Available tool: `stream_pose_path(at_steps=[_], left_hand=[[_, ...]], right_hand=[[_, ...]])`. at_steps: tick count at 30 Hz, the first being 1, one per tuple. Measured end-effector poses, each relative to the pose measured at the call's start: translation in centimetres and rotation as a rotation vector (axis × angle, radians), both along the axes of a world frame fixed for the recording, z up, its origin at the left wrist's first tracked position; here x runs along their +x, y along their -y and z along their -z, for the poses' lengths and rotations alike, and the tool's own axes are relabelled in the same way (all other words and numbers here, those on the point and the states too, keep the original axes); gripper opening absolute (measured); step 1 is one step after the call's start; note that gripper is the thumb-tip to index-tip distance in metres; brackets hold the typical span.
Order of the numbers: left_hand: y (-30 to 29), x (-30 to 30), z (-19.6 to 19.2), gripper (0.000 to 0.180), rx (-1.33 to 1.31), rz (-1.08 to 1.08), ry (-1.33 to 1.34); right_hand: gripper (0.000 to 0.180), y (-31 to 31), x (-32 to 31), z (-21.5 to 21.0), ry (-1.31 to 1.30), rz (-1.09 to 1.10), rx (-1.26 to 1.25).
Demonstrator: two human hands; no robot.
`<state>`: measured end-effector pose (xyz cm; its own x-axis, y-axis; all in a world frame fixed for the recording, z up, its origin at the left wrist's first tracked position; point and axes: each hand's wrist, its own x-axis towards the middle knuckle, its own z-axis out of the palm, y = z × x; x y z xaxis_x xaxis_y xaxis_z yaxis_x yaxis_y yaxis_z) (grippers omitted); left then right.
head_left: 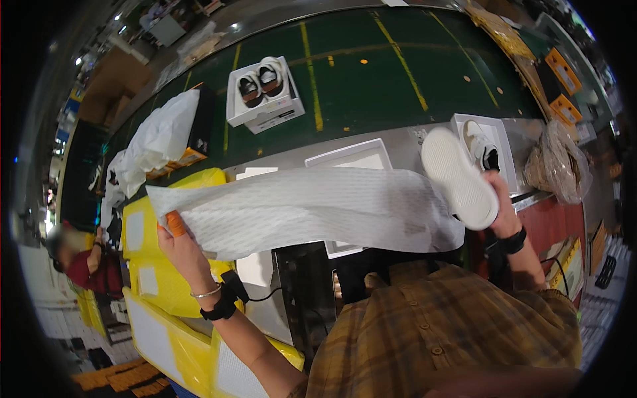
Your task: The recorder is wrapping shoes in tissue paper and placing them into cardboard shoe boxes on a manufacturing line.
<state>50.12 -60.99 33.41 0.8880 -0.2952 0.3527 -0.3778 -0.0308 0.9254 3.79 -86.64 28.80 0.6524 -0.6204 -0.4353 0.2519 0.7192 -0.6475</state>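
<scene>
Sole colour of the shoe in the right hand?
White; the shoe held sole-up by the right hand, head view.

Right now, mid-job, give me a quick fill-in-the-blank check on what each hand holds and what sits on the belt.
1. The left hand holds one end of a sheet of white ____ paper.
2. The right hand holds a white ____ with its sole facing the camera.
3. The open white box on the green conveyor belt contains ____ shoes.

Missing words: tissue; shoe; two
</scene>
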Motion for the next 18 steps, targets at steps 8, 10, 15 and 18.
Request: stream_pose_path(at_steps=[8, 10, 15, 18], left_hand=[[1.2, -0.3, 0.6, 0.02, 0.103, 0.006, -0.048], [1.6, -0.9, 0.2, 0.02, 0.115, 0.014, -0.012], [1.2, 0.5, 0.6, 0.02, 0.221, 0.013, 0.134], [0.2, 0.0, 0.8, 0.019, 0.424, -0.037, -0.033]], right_hand=[[0.04, -1.3, -0.1, 10.9, -0.305, 0.066, -0.275], [0.041, -0.2, 0.7, 12.2, -0.404, 0.086, -0.521], [0.046, 2.0, 3.7, 13.4, -0.497, 0.213, -0.817], [0.045, 4.3, 1.9, 14.6, -0.513, 0.203, -0.874]])
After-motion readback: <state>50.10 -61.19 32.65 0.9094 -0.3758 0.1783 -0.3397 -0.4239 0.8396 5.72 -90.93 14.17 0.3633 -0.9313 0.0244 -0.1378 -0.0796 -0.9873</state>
